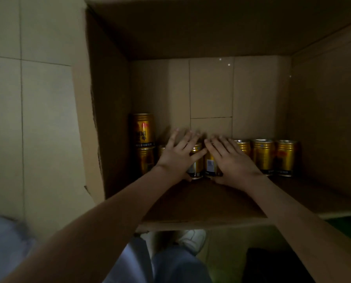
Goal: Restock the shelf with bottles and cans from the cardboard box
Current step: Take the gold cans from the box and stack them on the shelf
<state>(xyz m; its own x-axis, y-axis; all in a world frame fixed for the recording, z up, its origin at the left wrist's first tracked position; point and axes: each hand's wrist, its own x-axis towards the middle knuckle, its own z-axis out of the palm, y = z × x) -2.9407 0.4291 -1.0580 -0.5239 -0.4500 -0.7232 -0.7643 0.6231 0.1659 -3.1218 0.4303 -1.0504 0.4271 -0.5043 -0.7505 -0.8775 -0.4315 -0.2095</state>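
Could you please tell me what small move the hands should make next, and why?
Probably curl the fingers round the two middle cans and lift them out. The left hand and the right hand each lie on a can in the box with fingers straight, so nothing looks gripped yet. The cans stand upright in a close row.
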